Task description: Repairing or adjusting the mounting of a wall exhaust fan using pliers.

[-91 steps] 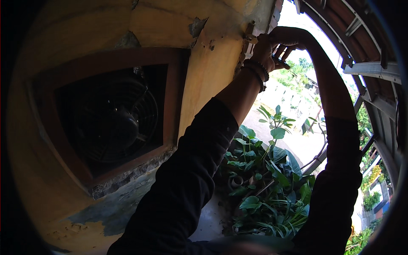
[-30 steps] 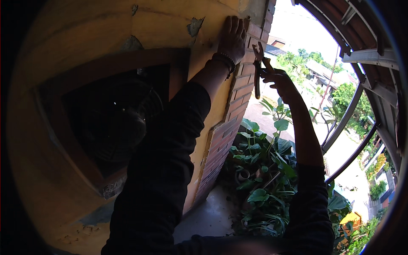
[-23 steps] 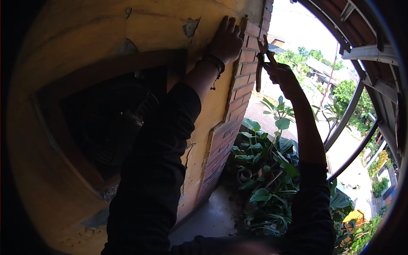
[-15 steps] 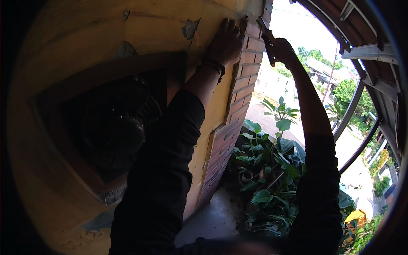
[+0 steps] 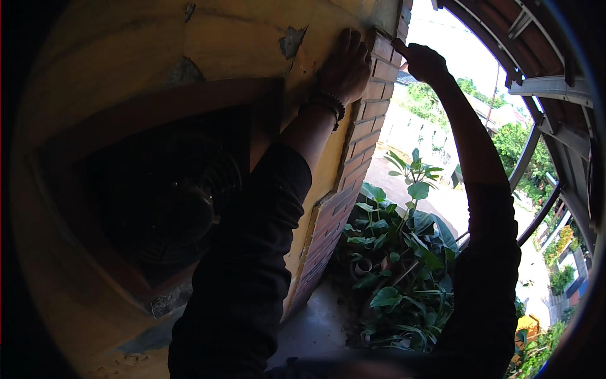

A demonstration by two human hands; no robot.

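My left hand (image 5: 346, 71) lies against the yellow wall (image 5: 243, 54), fingers stretched upward and a little apart, beside the top of a column of reddish brick facing (image 5: 365, 129). A dark beaded bracelet circles that wrist. To its right, my right hand (image 5: 427, 64) is closed round a hand tool (image 5: 399, 46) with a thin blade, perhaps a trowel or scraper. The blade points up and left and reaches the upper bricks at the wall's corner. My fingers hide most of its handle.
A dark framed opening with a round fan-like grille (image 5: 208, 196) is at the left. Leafy plants (image 5: 404, 252) grow below the corner, near a pale floor patch (image 5: 315, 316). Metal roof beams (image 5: 555, 85) curve along the right. Bare patches (image 5: 292, 43) mark the wall.
My right hand has turned the tool so its blade now lies flatter against the upper bricks. My left hand stays on the wall; the whole view has shifted slightly.
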